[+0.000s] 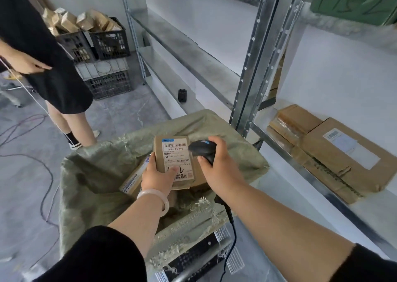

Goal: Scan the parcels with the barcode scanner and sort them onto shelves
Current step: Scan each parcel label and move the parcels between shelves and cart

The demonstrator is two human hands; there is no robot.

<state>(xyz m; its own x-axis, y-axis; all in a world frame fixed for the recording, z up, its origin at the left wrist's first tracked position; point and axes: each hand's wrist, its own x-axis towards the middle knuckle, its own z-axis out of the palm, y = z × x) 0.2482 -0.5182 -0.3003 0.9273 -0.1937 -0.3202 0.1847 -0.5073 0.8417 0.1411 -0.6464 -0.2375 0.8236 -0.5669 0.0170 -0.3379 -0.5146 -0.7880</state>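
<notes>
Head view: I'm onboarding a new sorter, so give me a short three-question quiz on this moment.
1. Which hand grips the barcode scanner?
2. True or false: the left hand holds the labelled parcel with its label facing up.
3. The held parcel hovers over: A) the green woven sack, B) a conveyor belt, C) a desk.
Key: 1 the right hand; 2 true; 3 A.

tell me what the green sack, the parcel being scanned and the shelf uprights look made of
Sack: woven plastic fabric, probably; matte, with a weave and frayed strands at the rim.
Parcel: brown cardboard, matte, with a white paper label.
Shelf uprights: metal, likely galvanised steel; mottled silvery sheen, punched holes.
</notes>
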